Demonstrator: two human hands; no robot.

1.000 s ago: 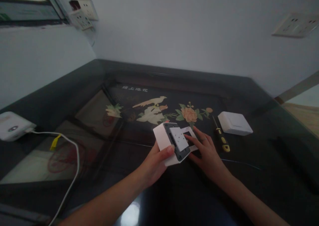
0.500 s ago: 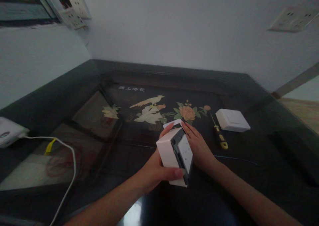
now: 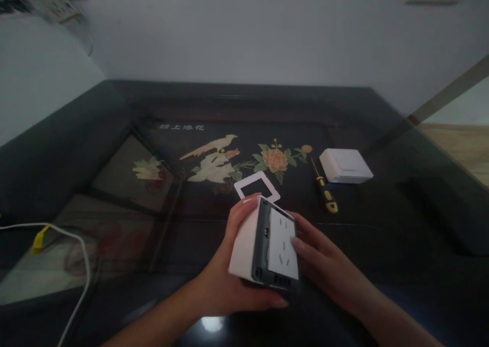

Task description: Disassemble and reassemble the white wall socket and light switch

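Observation:
A white wall socket (image 3: 282,242) with a dark grey mounting edge sits in a deep white box, its slotted face turned up and to the right. My left hand (image 3: 223,270) is closed round the box's left side, fingers over the top and thumb beneath the lower end. At the right edge my right hand (image 3: 321,255) grips the socket too, the thumb by the face and the other fingers partly hidden behind. Just beyond the box, a thin white cover frame (image 3: 274,194) lies on the dark table, partly covered by my left hand and the box.
A screwdriver (image 3: 327,198) with a yellow and black handle lies to the right, beside a white switch box (image 3: 347,166). On the left runs a white cable (image 3: 84,255) with a yellow tag (image 3: 39,240). The glossy table (image 3: 214,100) meets the wall behind.
The cover frame has been let go and lies flat on the table. My right hand has come back to the socket, which has turned with its face more towards me.

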